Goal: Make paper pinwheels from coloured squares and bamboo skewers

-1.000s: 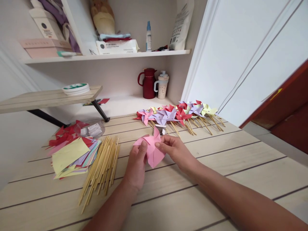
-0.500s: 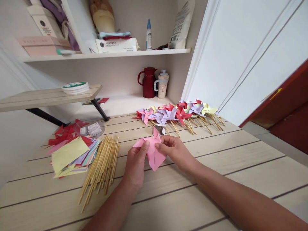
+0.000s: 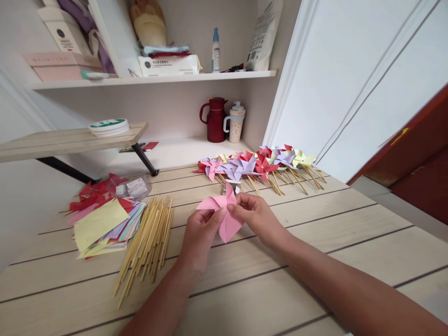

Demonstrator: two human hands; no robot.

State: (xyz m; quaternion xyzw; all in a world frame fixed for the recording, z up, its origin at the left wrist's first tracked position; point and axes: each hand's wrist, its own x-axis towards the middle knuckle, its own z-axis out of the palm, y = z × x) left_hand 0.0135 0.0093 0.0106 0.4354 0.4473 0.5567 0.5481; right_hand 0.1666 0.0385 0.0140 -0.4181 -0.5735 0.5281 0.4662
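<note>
A pink paper pinwheel [image 3: 231,225] is held up between both hands above the table, its blades folded and no stick showing on it. My left hand [image 3: 201,233] pinches it from the left, with the thumb near its middle. From the right, my right hand [image 3: 257,215] pinches it too, thumb and forefinger close to the centre. Just behind the paper sits a small shiny container [image 3: 233,186], partly hidden. Farther back lie several finished pinwheels [image 3: 241,165] in red, purple, pink and yellow on thin sticks.
Left of my hands lies a bundle of wooden sticks [image 3: 147,238], beside a stack of coloured paper squares [image 3: 101,224]. Red paper pieces [image 3: 87,196] lie behind. A small raised shelf [image 3: 70,140] stands at the left; a dark red jug [image 3: 216,121] and a cup [image 3: 236,123] stand behind.
My left thumb has moved right, toward the middle of the pink paper. The left blade now curls inward more, and the pinwheel has shifted slightly right and up.
</note>
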